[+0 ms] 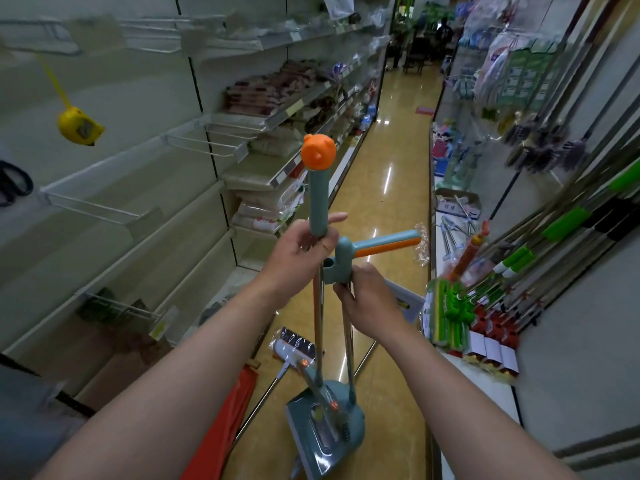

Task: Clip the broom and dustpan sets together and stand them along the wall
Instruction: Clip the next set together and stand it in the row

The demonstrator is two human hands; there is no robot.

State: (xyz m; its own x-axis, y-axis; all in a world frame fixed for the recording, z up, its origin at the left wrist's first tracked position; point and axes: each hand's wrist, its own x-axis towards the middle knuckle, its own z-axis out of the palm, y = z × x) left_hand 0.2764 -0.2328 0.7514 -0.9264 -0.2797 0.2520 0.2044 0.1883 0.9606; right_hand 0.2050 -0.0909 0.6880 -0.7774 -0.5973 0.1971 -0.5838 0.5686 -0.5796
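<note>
I hold a teal broom and dustpan set upright in a shop aisle. My left hand (300, 244) grips the broom handle (318, 199), a teal grip topped by an orange cap (318, 153), where it meets its metal pole. My right hand (367, 299) grips the dustpan pole (348, 344) just under the teal dustpan handle (381, 244), which has an orange strip and a clip socket beside the broom pole. Both poles run down to the teal dustpan (325, 431) on the floor.
White shelving (145, 209) lines the left, partly bare. A red object (225, 424) and a packaged brush head (294, 344) lie on the floor at left. Mops with green grips (561, 230) lean on the right wall above a low ledge holding packaged goods (450, 313). A person stands far down the aisle.
</note>
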